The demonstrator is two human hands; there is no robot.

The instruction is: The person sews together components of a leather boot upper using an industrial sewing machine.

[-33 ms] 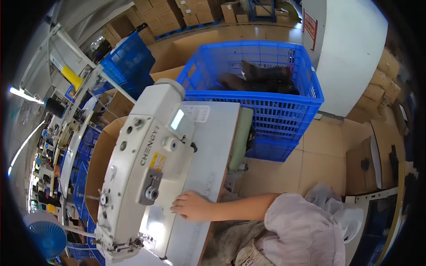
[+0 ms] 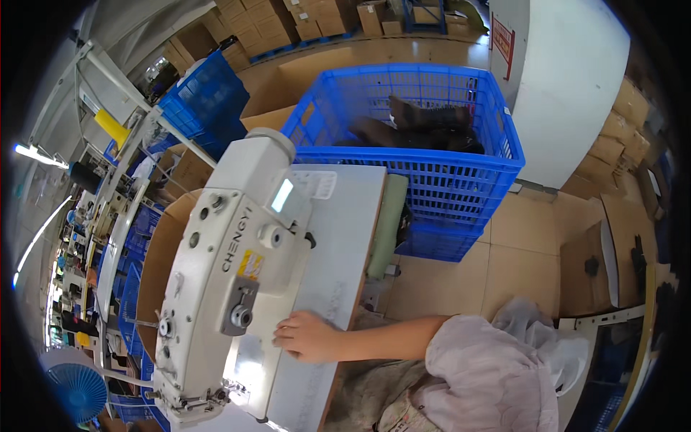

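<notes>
My right hand point(image 2: 308, 336) rests palm down at the edge of the sewing machine's bed, its fingers lightly bent and a little apart. No held object shows; what lies under the palm is hidden. The white sewing machine point(image 2: 216, 266) stands just left of the hand, with a small lit display and a bright lamp glow near its needle end. Beneath my wrist is the pale grey tabletop point(image 2: 338, 245). My forearm comes in from the right, out of a light, puffy sleeve point(image 2: 497, 374). My left hand is out of view.
Beyond the table stands a blue plastic crate point(image 2: 410, 158) holding dark brown items, stacked on another. A green padded roll point(image 2: 389, 223) lies along the table's edge. Cartons point(image 2: 586, 273) stand at the right, a white pillar point(image 2: 568, 86) behind, and a blue fan point(image 2: 75, 389) at lower left.
The whole view has shifted slightly, so the machine and table appear a little farther left. My right hand keeps its place on the machine bed.
</notes>
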